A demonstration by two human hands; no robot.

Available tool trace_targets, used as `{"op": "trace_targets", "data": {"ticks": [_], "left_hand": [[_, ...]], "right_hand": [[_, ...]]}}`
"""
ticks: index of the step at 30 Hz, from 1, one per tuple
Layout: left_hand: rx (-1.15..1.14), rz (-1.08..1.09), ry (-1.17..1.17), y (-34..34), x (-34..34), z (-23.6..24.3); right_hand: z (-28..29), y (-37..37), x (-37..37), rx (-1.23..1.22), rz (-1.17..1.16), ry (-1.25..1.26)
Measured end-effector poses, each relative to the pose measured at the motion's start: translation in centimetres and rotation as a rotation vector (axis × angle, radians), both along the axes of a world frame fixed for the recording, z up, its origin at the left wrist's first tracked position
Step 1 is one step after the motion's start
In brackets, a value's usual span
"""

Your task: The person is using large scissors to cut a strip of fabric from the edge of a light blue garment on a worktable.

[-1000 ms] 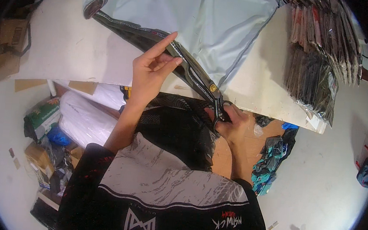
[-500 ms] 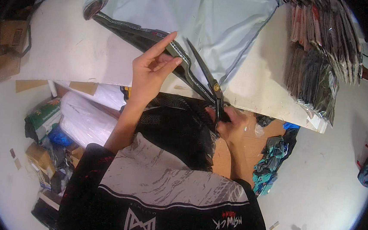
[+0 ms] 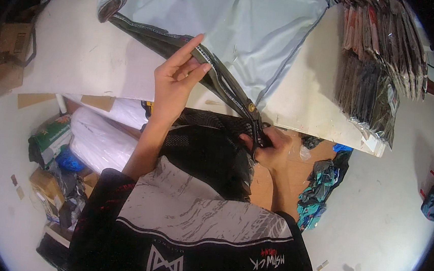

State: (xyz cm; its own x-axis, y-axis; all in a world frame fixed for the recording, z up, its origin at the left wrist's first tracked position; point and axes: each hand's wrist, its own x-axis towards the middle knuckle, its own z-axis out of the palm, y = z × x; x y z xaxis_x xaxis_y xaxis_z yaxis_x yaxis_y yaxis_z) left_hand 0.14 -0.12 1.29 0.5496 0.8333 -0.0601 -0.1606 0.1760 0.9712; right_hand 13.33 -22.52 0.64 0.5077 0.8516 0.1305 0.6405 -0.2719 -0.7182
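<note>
A pale blue-grey garment (image 3: pixel 226 14) is spread on the white table, with a dark olive hem band (image 3: pixel 148 34) along its near edge and a narrow patterned tape running on it. My left hand (image 3: pixel 176 81) pinches this band between thumb and fingers, index finger stretched out along it. In my right hand (image 3: pixel 276 146) are large black scissors (image 3: pixel 252 107) with a brass-coloured pivot, fingers wrapped through the handles. Their blades lie along the band to the right of my left hand, pointing up and left. I cannot tell whether the lower blade is under the cloth.
Stacks of plastic-bagged folded garments (image 3: pixel 368 61) stand at the table's right end. A cardboard box (image 3: pixel 15 43) is at the far left. Below the table are white wrapped rolls (image 3: pixel 99 136), a green bag (image 3: pixel 51 140), and crumpled teal and black cloth (image 3: pixel 318 194).
The scissors have swung down and left, from pointing over the pale cloth to lying along the hem band. My left hand has shifted slightly left, still pinching the band.
</note>
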Motion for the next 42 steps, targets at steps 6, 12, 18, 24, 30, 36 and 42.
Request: {"op": "trace_targets", "data": {"ticks": [6,12,18,24,30,36,42], "left_hand": [[-0.137,0.042,-0.135,0.5,-0.1,-0.9],[-0.226,0.016,-0.226,0.5,-0.2,-1.0],[-0.281,0.026,-0.210,0.4,-0.2,-0.3],[-0.337,0.014,-0.191,0.4,-0.3,0.1],[-0.353,0.000,-0.189,0.4,-0.3,0.0],[-0.341,0.011,-0.190,0.5,-0.4,-0.2],[-0.316,-0.009,-0.193,0.3,-0.1,0.1]], "right_hand": [[-0.1,0.0,0.1,0.019,0.006,-0.031],[-0.6,0.0,0.1,0.051,0.002,-0.033],[-0.6,0.4,0.4,0.053,0.016,-0.128],[-0.2,0.7,0.3,0.081,0.036,-0.243],[-0.6,0.3,0.4,0.073,0.038,-0.283],[1.2,0.9,0.0,0.010,-0.077,-0.098],[-1.2,-0.4,-0.2,0.009,-0.198,0.122]]}}
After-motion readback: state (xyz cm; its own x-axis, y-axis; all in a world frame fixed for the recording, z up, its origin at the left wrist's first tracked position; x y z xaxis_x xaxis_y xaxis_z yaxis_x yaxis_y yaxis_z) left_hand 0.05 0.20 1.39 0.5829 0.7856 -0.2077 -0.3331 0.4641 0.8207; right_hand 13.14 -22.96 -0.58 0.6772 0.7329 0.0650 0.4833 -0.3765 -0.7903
